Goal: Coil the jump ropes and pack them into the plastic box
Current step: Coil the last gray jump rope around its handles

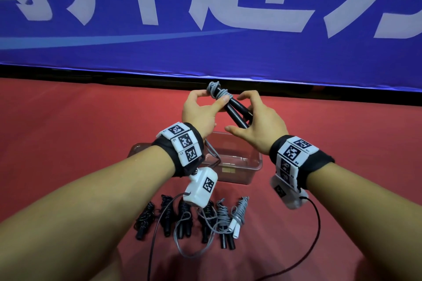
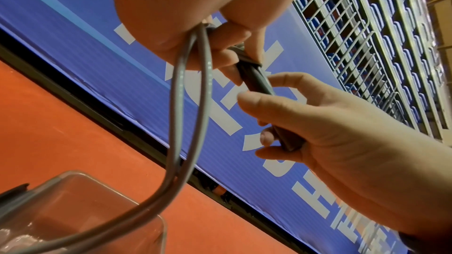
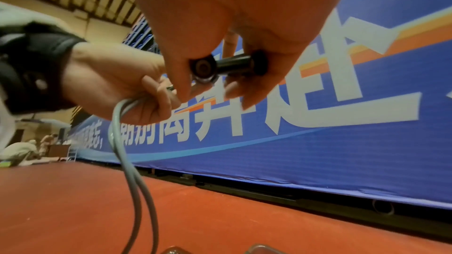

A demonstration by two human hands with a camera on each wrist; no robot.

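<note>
- Handles of a jump rope, two black ones side by side, were up in the air between your hands, above the clear plastic box on the red floor.
- Your right hand gripped the lower ends of the handles, fingers curled round them.
- Your left hand pinched the grey cord wound round the top of the handles, thumb pressed on the wraps.
- The loose part of that cord hung doubled from your left hand down toward the box.
- You had six coiled ropes lying in a row on the floor, on the near side of the box; the rightmost one had white handles, the others dark ones.
- A blue banner with white lettering ran along the far edge of the floor.
</note>
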